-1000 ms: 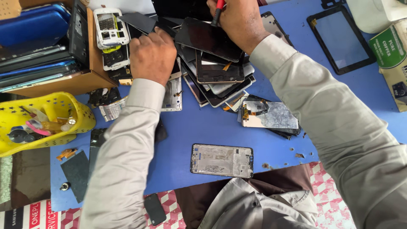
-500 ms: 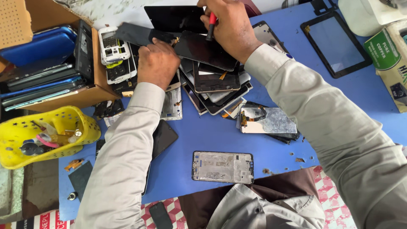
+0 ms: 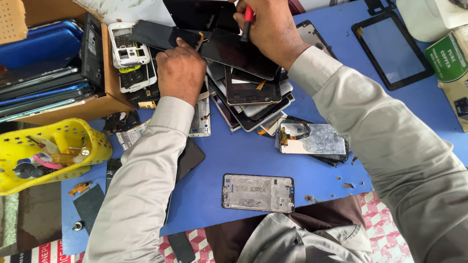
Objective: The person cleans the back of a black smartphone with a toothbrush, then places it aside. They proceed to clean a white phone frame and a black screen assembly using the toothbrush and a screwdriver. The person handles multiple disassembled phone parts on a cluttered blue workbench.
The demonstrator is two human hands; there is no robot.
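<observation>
The black phone screen panel (image 3: pixel 239 52) lies tilted on top of the pile of stripped screens (image 3: pixel 251 97) at the far middle of the blue table (image 3: pixel 243 156). It looks thin, flat and stiff, light to lift, with a glossy face that is probably slippery and, being glass, likely to crack if bent or pried hard. The safest hold seems to be along its long edges or at a corner, not on the face.

The right hand (image 3: pixel 273 29) sits over the panel's far right corner, fingers curled tight around a red-handled tool (image 3: pixel 247 22) whose tip points down at the panel's far edge; whether the tip touches cannot be told. The left hand (image 3: pixel 180 73) rests just left of the panel, knuckles up and fingers bent down onto its left end and a second dark panel (image 3: pixel 151 34) farther left; the fingertips are hidden, so whether they pinch or only press is unclear.

Further out, a bare phone frame (image 3: pixel 258 193) lies near the front edge, a silver-backed panel (image 3: pixel 312 141) to the right of centre, a tablet screen (image 3: pixel 392 48) at far right, a cardboard box (image 3: pixel 109 92) of phones at far left, and a yellow basket (image 3: pixel 95 141) nearer left.
</observation>
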